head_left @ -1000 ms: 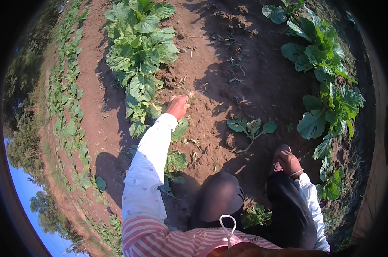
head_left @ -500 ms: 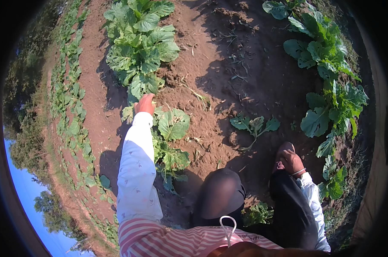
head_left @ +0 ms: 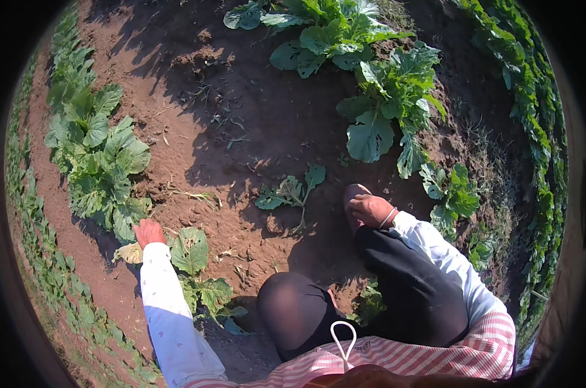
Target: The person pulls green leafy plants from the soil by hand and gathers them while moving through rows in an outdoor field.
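Left hand point(head_left: 149, 231) reaches out low to the person's left, fingers curled down at the base of a leafy plant, right by a pale yellowed leaf point(head_left: 130, 253); the grip is hidden from this angle, so whether it pinches the leaf or just rests on the soil cannot be told. White sleeve point(head_left: 167, 304) runs back from it toward the lower edge. Just right of that hand sits a small green plant point(head_left: 191, 249) with broad crinkled leaves, more of its leaves trailing toward the knee. Bigger leafy row point(head_left: 102, 165) stands beyond the hand, upper left. Judged step: working at the plant bases by hand, clearing dead leaves or weeds in the bed; the next move likely calls for a firm pinch low on the stem and a pull clear of the healthy leaves. Yellow leaf looks limp, dry, flat on the dirt, touching the green plant's edge. Middle: bare brown soil point(head_left: 241, 149), a small seedling point(head_left: 291, 191) standing alone, dark-clad knee point(head_left: 293, 310) below it. Right hand point(head_left: 369, 208) lies loosely closed over the foot by the right leg, bangle at the wrist, holding nothing visible. Large-leaved plants point(head_left: 377, 110) stand further right
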Demonstrator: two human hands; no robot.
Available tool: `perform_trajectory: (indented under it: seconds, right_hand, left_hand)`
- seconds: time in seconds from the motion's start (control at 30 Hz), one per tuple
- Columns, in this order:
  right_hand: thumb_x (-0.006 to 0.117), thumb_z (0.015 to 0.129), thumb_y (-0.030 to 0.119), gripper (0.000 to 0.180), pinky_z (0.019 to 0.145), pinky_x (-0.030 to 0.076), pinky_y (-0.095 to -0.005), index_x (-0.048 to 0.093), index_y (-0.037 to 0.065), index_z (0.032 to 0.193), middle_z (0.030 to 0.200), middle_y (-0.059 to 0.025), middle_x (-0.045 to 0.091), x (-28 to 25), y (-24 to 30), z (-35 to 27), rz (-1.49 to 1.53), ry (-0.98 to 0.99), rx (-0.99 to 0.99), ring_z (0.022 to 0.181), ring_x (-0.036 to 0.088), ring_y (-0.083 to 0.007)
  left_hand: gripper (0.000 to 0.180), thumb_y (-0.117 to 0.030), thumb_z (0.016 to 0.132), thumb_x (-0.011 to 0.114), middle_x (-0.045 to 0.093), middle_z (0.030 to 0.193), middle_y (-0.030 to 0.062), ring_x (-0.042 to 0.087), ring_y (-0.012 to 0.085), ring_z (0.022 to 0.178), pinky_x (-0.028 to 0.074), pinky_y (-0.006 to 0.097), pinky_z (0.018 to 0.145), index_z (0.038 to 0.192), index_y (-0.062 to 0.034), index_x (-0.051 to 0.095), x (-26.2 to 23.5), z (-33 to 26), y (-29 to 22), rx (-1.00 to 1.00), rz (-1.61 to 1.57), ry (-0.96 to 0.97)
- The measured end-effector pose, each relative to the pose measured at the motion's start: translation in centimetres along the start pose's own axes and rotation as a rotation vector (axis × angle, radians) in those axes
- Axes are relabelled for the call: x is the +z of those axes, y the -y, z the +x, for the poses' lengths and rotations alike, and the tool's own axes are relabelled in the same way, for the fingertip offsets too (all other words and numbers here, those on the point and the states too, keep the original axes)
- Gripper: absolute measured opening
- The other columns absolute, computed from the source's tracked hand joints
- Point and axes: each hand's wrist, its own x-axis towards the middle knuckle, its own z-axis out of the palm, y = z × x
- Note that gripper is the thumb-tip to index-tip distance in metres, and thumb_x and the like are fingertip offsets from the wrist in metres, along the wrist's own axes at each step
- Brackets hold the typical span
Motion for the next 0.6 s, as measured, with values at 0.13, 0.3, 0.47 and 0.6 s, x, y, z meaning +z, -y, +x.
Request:
perform_trajectory:
  seconds: [0.13,0.3,0.47,0.6]
  right_hand:
    - [0.053,0.077,0.015,0.017,0.078,0.045,-0.0358,0.058,0.008,0.092,0.089,-0.0089,0.055,-0.8,0.2,0.6,0.141,-0.048,0.115,0.085,0.054,-0.0273]
    - [0.053,0.078,0.008,0.019,0.073,0.046,-0.0372,0.056,0.003,0.097,0.087,-0.0126,0.056,-3.7,-0.5,2.1,0.307,-0.398,0.308,0.083,0.055,-0.0316]
    - [0.053,0.079,0.009,0.011,0.066,0.045,-0.0349,0.059,0.004,0.087,0.082,-0.014,0.058,-6.3,-3.4,1.3,0.328,-1.029,0.825,0.074,0.057,-0.0289]
    - [0.052,0.077,0.011,0.025,0.069,0.044,-0.0367,0.057,0.007,0.101,0.084,-0.0142,0.056,-9.0,-7.9,-0.6,-0.39,-1.174,0.873,0.078,0.054,-0.0284]
  left_hand:
    - [0.014,-0.015,0.065,0.067,0.058,0.092,0.0066,0.05,0.0239,0.094,0.036,0.035,0.083,0.077,-0.0073,0.065,-2.0,-0.2,-0.4,-0.022,-0.167,0.086]
    - [0.029,-0.015,0.068,0.069,0.056,0.101,0.0103,0.049,0.0258,0.1,0.034,0.04,0.089,0.092,-0.0039,0.06,-4.6,-1.6,-5.5,0.183,-0.776,0.049]
    - [0.095,-0.036,0.058,0.079,0.023,0.14,0.0108,0.024,0.0283,0.128,0.023,0.047,0.101,0.133,-0.0122,0.027,-6.3,-4.9,-10.4,0.191,-0.577,-0.025]
    - [0.114,-0.043,0.053,0.08,0.007,0.145,0.0119,0.011,0.0294,0.133,0.026,0.058,0.097,0.14,-0.018,0.01,-6.5,-5.6,-10.8,0.139,-0.407,0.11]
